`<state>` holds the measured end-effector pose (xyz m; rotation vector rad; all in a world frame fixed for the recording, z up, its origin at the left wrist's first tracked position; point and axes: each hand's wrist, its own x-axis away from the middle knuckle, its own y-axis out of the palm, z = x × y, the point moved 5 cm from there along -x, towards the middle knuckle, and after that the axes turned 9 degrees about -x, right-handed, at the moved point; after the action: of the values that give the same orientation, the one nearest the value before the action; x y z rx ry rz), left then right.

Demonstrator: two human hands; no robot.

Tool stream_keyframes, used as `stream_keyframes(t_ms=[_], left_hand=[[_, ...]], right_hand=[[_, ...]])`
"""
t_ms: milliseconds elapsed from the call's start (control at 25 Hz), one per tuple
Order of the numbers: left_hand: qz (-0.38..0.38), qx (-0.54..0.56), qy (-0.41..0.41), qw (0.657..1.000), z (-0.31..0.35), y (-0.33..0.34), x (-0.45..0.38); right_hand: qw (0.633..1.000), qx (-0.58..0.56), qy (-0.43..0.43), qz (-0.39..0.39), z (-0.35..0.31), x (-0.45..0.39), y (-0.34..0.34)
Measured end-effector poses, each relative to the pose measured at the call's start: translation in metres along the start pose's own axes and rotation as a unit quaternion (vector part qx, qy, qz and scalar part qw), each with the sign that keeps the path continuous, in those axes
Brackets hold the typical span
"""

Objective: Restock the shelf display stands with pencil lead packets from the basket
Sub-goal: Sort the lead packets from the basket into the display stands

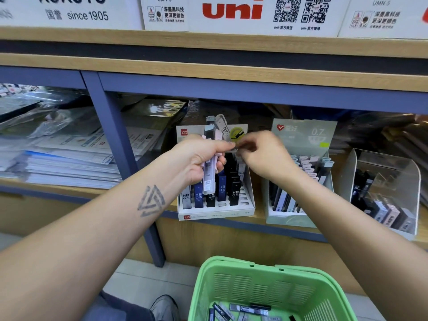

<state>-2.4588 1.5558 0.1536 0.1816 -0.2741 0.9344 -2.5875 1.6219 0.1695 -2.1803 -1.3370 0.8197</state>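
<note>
Head view: our left hand (203, 158) is closed around a fanned bundle of lead packets (212, 144), kept as ready stock above the white stand (216, 210); our right hand (261, 154) pinches one packet's edge, apparently to slot it. More packets lie in the green basket (266, 288) below.

Three display stands (216, 210) (298, 218) (391, 193) sit on the shelf; one green basket (266, 288) sits below; two hands (201, 158) (266, 154) reach in.
</note>
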Motion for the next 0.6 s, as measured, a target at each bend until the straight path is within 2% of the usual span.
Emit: stream_keyframes(t_ms=[40,80,120,200,360,480,520,600], left_hand=[[0.028,0.004,0.014,1.0,0.0,-0.003,-0.002],[0.059,0.007,0.028,0.998,0.0,-0.006,-0.003],[0.088,0.011,0.039,0.995,0.0,-0.008,-0.005],[0.13,0.016,0.052,0.99,0.0,-0.01,-0.006],[0.17,0.011,0.079,0.982,0.001,-0.012,-0.007],[0.188,0.035,0.084,0.978,0.004,-0.021,-0.012],[0.187,0.041,0.079,0.978,0.004,-0.025,-0.014],[0.179,0.048,0.068,0.98,0.004,-0.028,-0.015]], right_hand=[[0.984,-0.167,0.052,-0.037,-0.005,0.011,0.001],[0.946,-0.293,0.103,-0.097,-0.014,0.023,0.007],[0.917,-0.345,0.128,-0.15,-0.02,0.035,0.013],[0.909,-0.342,0.13,-0.198,-0.027,0.047,0.023],[0.932,-0.293,0.107,-0.184,-0.026,0.052,0.025],[0.939,-0.222,0.087,-0.249,-0.022,0.06,0.024],[0.941,-0.207,0.088,-0.252,-0.019,0.06,0.021],[0.951,-0.199,0.104,-0.21,-0.009,0.053,0.009]])
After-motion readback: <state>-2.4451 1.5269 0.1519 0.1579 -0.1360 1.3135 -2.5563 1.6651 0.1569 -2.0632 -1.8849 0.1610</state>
